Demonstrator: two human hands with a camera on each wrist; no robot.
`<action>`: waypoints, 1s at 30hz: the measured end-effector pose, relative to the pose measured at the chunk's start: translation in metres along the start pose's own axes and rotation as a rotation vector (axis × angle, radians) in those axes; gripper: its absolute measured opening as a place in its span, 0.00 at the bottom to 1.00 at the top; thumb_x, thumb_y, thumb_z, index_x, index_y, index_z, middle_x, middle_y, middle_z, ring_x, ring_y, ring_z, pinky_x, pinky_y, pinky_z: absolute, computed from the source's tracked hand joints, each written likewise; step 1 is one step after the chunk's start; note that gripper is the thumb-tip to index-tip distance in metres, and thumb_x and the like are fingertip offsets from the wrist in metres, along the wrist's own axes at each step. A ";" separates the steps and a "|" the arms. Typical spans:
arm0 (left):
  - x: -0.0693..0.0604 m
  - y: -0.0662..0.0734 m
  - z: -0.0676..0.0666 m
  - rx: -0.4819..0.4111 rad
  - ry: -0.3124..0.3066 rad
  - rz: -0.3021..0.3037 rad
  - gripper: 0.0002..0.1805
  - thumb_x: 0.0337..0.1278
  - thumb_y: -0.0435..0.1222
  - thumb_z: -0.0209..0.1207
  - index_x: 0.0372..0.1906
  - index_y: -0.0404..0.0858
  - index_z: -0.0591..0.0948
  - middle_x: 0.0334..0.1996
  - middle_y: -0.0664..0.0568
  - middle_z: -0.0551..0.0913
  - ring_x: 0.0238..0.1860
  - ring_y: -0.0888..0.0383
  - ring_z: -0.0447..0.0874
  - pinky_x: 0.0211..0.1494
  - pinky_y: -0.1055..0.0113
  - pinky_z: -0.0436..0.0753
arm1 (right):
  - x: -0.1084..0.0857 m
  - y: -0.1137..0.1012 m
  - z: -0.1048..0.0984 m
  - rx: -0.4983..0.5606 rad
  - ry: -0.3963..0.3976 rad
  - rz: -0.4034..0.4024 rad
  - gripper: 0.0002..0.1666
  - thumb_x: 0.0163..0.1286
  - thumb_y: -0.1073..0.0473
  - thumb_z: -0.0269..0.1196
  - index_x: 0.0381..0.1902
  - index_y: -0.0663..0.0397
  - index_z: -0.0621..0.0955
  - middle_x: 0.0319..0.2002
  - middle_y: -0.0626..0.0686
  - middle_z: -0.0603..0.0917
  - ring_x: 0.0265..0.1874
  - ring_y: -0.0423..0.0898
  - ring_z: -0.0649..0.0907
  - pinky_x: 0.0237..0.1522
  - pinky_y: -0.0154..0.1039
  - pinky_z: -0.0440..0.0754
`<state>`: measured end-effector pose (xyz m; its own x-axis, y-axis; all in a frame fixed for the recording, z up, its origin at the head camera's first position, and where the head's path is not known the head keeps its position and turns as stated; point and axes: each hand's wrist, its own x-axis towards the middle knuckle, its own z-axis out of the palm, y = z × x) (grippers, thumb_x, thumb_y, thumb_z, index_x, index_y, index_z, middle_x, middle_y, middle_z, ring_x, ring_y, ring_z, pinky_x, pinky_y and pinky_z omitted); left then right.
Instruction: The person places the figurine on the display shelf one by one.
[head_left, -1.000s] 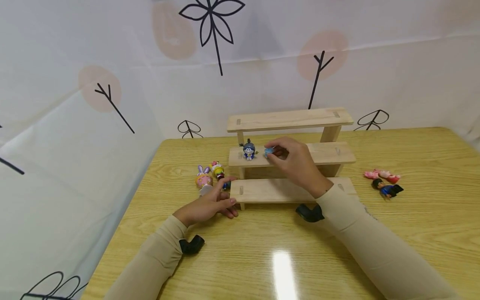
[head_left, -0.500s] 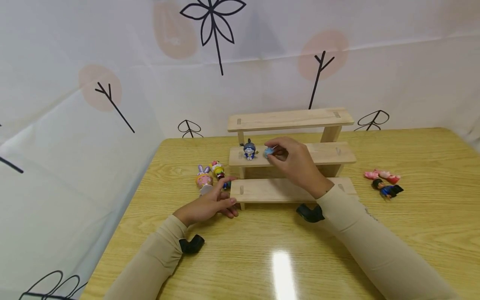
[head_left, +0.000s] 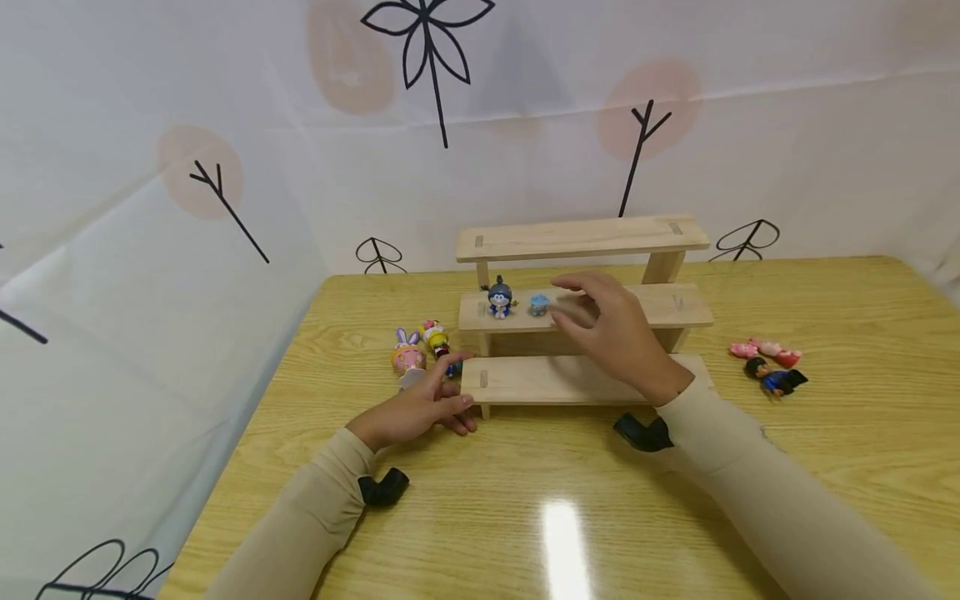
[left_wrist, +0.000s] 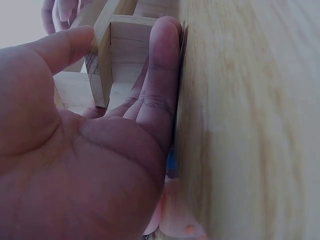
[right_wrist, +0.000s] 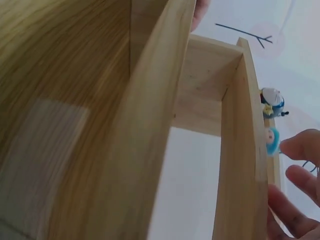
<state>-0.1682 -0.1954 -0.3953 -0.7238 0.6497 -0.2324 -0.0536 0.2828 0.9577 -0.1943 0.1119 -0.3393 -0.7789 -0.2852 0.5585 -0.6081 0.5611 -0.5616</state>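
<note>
A three-step wooden shelf stands on the table. On its middle step, in the head view, a dark-blue-capped figurine sits at the left, and a small light-blue-topped figurine stands to its right. My right hand is just right of the small figurine, thumb and fingers spread apart with nothing between them. In the right wrist view a gap shows between the fingertips and the light-blue figurine. My left hand holds the left end of the lowest step, thumb above and fingers below, as the left wrist view shows.
Left of the shelf lie a bunny-eared figurine and a yellow figurine, with another partly hidden behind my left hand. To the right lie pink figurines and a blue-clad figurine. A patterned cloth hangs behind the table.
My right hand has let go of the light-blue figurine and moved a little to the right, leaving it standing on the middle step. The left hand stays in place.
</note>
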 end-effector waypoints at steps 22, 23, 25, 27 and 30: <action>0.002 0.002 0.004 0.016 -0.001 -0.017 0.39 0.77 0.44 0.51 0.79 0.58 0.42 0.48 0.37 0.81 0.47 0.49 0.87 0.53 0.57 0.87 | -0.048 0.021 -0.084 -0.098 0.272 -0.015 0.15 0.66 0.72 0.63 0.51 0.61 0.85 0.50 0.61 0.83 0.46 0.33 0.73 0.46 0.25 0.68; 0.002 0.002 0.003 0.019 0.001 -0.015 0.39 0.77 0.44 0.51 0.79 0.57 0.42 0.48 0.36 0.81 0.47 0.49 0.87 0.53 0.57 0.87 | -0.050 0.025 -0.088 -0.108 0.283 -0.001 0.15 0.67 0.70 0.62 0.51 0.61 0.85 0.50 0.60 0.84 0.47 0.30 0.72 0.48 0.23 0.67; 0.001 0.002 0.003 0.023 0.009 -0.016 0.39 0.77 0.44 0.51 0.80 0.56 0.41 0.48 0.36 0.81 0.46 0.49 0.86 0.53 0.57 0.87 | -0.054 0.033 -0.097 -0.128 0.296 0.037 0.13 0.70 0.68 0.61 0.51 0.63 0.84 0.48 0.57 0.83 0.48 0.26 0.71 0.50 0.22 0.67; -0.001 0.002 0.003 0.026 0.015 -0.019 0.39 0.77 0.44 0.51 0.80 0.56 0.41 0.48 0.36 0.81 0.46 0.49 0.86 0.52 0.57 0.87 | -0.059 0.043 -0.106 -0.140 0.303 0.090 0.13 0.73 0.64 0.60 0.51 0.65 0.84 0.46 0.49 0.82 0.48 0.22 0.70 0.52 0.21 0.65; -0.002 0.003 0.003 0.024 0.018 -0.026 0.39 0.76 0.44 0.52 0.79 0.58 0.42 0.48 0.36 0.81 0.47 0.49 0.86 0.52 0.57 0.87 | -0.068 0.061 -0.120 -0.159 0.264 0.230 0.17 0.77 0.57 0.57 0.54 0.64 0.82 0.45 0.42 0.78 0.46 0.19 0.68 0.49 0.22 0.64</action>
<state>-0.1651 -0.1938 -0.3922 -0.7349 0.6290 -0.2537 -0.0561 0.3163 0.9470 -0.1598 0.2589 -0.3381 -0.8132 0.0605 0.5788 -0.3748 0.7064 -0.6004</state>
